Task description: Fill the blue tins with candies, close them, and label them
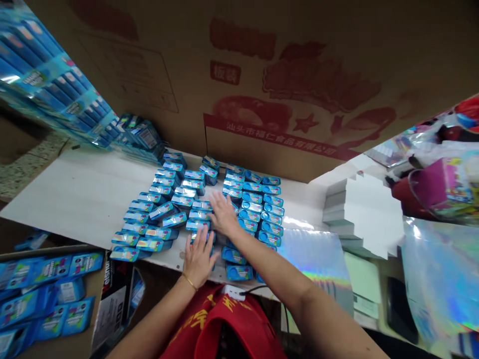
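Several small blue packs point(250, 214) stand in rows on the white table, their printed ends up. My right hand point(223, 215) reaches across the middle, fingers stretched out and spread over the packs there. Nearer to me, my left hand point(199, 257) rests with its fingers spread on the front packs of the middle column. Neither hand has a pack in its grasp. Left of the hands, more blue packs point(142, 205) stand in looser, slightly crooked rows. Packs directly under my palms are partly hidden.
A large cardboard carton point(209, 94) rises behind the packs. Stacked blue packs point(56, 80) stand at the far left. An open box point(99, 289) of blue packs sits at lower left. At right are a stack of white card point(370, 214) and shiny holographic sheets point(314, 259).
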The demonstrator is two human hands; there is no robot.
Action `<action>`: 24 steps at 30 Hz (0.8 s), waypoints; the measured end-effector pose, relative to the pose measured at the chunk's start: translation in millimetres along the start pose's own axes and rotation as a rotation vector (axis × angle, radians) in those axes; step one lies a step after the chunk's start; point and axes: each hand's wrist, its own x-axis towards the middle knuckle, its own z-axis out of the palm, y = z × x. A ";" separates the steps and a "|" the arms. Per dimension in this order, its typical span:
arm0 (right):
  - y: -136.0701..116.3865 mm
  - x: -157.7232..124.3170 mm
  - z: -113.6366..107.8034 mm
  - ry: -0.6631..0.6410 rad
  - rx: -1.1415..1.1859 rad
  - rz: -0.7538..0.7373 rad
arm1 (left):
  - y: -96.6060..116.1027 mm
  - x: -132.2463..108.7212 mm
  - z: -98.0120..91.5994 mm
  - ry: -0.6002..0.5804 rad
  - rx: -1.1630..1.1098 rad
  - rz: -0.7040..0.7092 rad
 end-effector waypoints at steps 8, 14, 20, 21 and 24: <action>80.4 18.3 -21.5 -0.075 -0.249 0.079 | -8.9 -6.4 1.4 -0.054 0.048 0.076; 50.1 23.6 -3.2 -0.029 -0.234 0.082 | -20.0 -8.2 8.7 -0.019 0.077 0.056; 30.7 45.7 9.9 -0.009 -0.173 -0.015 | -18.9 -4.5 7.3 0.004 0.100 0.001; 33.6 49.1 7.2 -0.011 -0.154 -0.071 | -18.3 -3.6 6.1 -0.003 0.109 -0.013; 57.5 57.3 -9.4 0.018 -0.130 -0.135 | -16.6 -3.0 4.6 -0.010 0.124 -0.038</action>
